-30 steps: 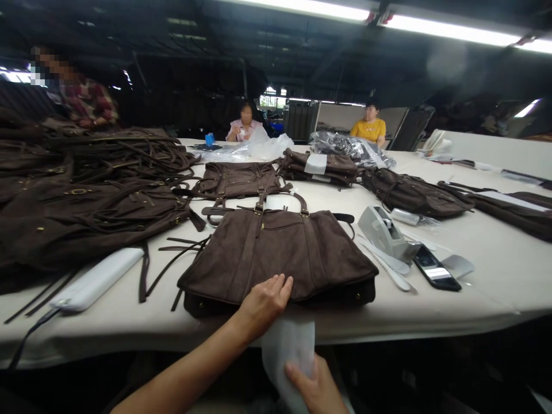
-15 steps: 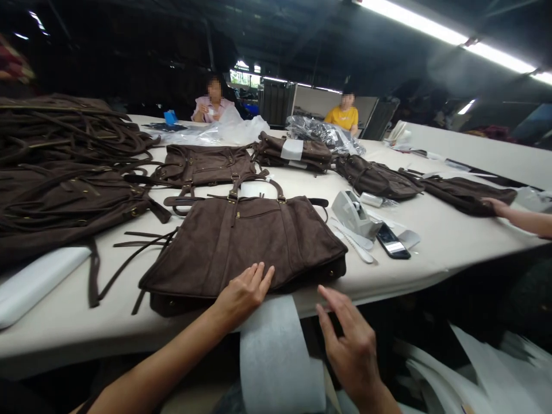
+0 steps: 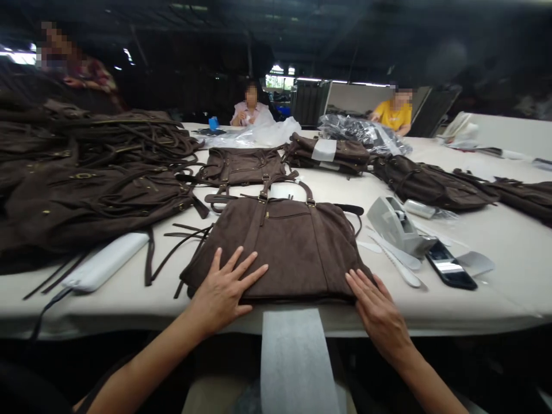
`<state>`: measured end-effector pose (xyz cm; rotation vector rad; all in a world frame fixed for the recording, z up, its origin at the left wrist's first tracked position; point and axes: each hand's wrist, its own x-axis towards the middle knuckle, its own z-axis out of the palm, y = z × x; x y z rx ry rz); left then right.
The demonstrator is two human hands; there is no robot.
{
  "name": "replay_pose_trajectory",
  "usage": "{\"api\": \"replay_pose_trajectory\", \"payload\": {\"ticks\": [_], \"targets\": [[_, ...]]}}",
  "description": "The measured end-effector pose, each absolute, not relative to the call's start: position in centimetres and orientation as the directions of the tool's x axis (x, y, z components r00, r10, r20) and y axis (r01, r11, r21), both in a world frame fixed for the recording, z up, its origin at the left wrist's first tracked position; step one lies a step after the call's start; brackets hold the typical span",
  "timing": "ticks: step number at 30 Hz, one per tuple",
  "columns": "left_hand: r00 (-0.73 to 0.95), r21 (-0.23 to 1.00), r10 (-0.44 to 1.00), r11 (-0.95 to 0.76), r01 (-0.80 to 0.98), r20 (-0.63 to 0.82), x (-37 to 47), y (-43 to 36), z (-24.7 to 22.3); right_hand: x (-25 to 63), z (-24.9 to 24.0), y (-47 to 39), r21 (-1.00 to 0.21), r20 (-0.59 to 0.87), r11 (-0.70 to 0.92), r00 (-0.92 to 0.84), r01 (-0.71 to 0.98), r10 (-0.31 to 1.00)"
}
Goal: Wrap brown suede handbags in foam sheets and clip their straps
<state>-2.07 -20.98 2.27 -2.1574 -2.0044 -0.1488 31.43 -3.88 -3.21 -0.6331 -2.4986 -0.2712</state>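
Observation:
A dark brown handbag (image 3: 288,247) lies flat at the front edge of the table, its two handles pointing away from me. My left hand (image 3: 226,287) rests on its lower left part with the fingers spread. On the lower right corner lies my right hand (image 3: 375,302), fingers stretched out flat against the bag. Neither hand grips anything. Below the bag, a pale white sheet (image 3: 297,356) hangs down in front of the table edge between my forearms.
Brown bags (image 3: 99,190) are piled at left beside a white device (image 3: 106,261). At right are a tape dispenser (image 3: 397,224) and a phone (image 3: 451,264). More bags (image 3: 435,184) lie behind. Three people are beyond the table, one in yellow (image 3: 394,115).
My right hand has moved from beside the bag onto its right corner. My left hand has shifted toward the bag's left side and spread its fingers. The view has turned left.

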Motion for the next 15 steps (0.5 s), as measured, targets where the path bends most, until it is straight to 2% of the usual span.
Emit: {"api": "replay_pose_trajectory", "payload": {"ticks": [4, 7, 11, 13, 15], "targets": [[0.014, -0.045, 0.99, -0.008, 0.999, 0.138, -4.1, -23.5, 1.3, 32.1, -4.4, -4.3, 0.039, 0.558, 0.876, -0.738, 0.481, 0.381], [0.021, 0.0, 0.988, -0.021, 1.0, 0.15, -4.3, -24.2, 1.0, 32.5, -4.5, -4.3, 0.056, 0.568, 0.889, -0.747, 0.454, 0.346], [0.012, 0.138, 0.989, -0.032, 0.99, 0.147, -5.1, -24.1, 1.0, 33.6, -4.7, -4.1, 0.105, 0.605, 0.905, -0.748, 0.413, 0.271], [-0.054, 0.219, 0.983, 0.015, 0.976, 0.173, -5.9, -23.9, 0.7, 34.0, -4.8, -4.2, 0.13, 0.644, 0.908, -0.731, 0.398, 0.228], [-0.147, 0.263, 0.952, 0.074, 0.962, 0.27, -6.4, -23.7, 0.5, 34.0, -4.8, -4.4, 0.137, 0.681, 0.901, -0.7, 0.412, 0.217]]}}
